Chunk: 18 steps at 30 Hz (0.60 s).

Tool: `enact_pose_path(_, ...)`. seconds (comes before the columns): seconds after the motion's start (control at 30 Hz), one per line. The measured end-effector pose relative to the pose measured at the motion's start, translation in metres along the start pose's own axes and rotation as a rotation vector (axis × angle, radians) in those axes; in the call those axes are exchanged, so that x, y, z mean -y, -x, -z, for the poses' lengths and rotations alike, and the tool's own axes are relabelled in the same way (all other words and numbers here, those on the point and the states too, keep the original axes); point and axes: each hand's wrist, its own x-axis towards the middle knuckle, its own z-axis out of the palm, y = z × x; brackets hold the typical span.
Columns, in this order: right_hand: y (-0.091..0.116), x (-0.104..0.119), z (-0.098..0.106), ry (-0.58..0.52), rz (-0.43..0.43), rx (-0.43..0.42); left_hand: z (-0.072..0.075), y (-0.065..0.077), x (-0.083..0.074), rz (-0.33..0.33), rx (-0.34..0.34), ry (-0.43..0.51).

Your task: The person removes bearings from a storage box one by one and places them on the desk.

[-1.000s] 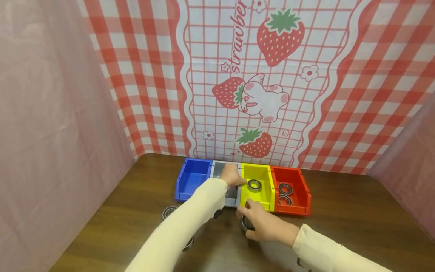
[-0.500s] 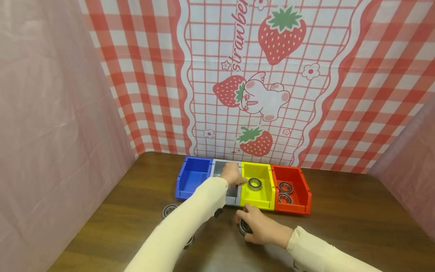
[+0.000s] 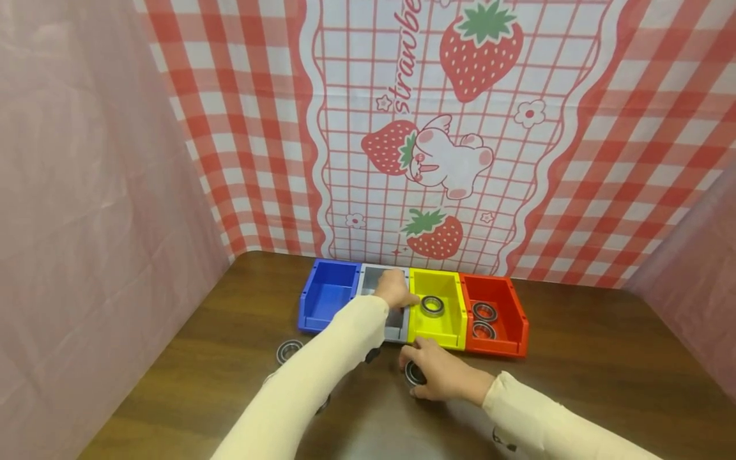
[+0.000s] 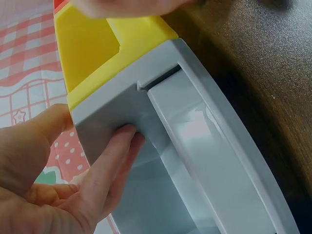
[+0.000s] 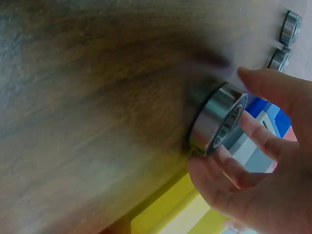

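My left hand (image 3: pixel 394 289) reaches over the grey bin (image 4: pixel 214 141). In the left wrist view its fingers (image 4: pixel 109 168) press on the bin's inner side, and the thumb lies across the wall shared with the yellow bin (image 3: pixel 450 342). In front of the bins, my right hand (image 3: pixel 445 375) curls round a steel ball bearing (image 5: pixel 219 119) on the wooden table. That bearing lies flat, with fingertips at its lower side and the thumb (image 5: pixel 258 80) over its upper side in the right wrist view. One bearing (image 3: pixel 432 306) sits in the yellow bin.
Two bearings lie in the red bin (image 3: pixel 513 313); the blue bin (image 3: pixel 328 300) stands at the row's left end. On the table (image 3: pixel 218 358) a bearing (image 3: pixel 289 351) lies left of the left sleeve, another (image 3: pixel 324 404) partly beneath it. A checked cloth (image 3: pixel 259 128) hangs behind.
The right hand and its bearing shift slightly toward me, then back toward the bins. The left hand keeps its place at the grey bin. The head view tilts down a little.
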Motion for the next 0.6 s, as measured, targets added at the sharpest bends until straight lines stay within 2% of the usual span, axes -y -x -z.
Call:
enact_pose_path(0.23,-0.002,-0.003,0.021,-0.012,-0.076,-0.117,0.001,0.0,0.0,-0.011,-0.012,-0.008)
enact_pose_path(0.37,-0.005,-0.012,0.038,0.037,-0.108,-0.158,0.001,0.001,0.0,-0.004,-0.009,-0.012)
enact_pose_path(0.47,-0.01,-0.018,0.05,0.066,-0.134,-0.154,0.002,0.001,0.0,0.002,-0.002,-0.008)
enact_pose_path(0.6,-0.019,-0.026,0.064,0.043,-0.206,-0.092,0.001,0.001,0.0,0.006,0.002,0.001)
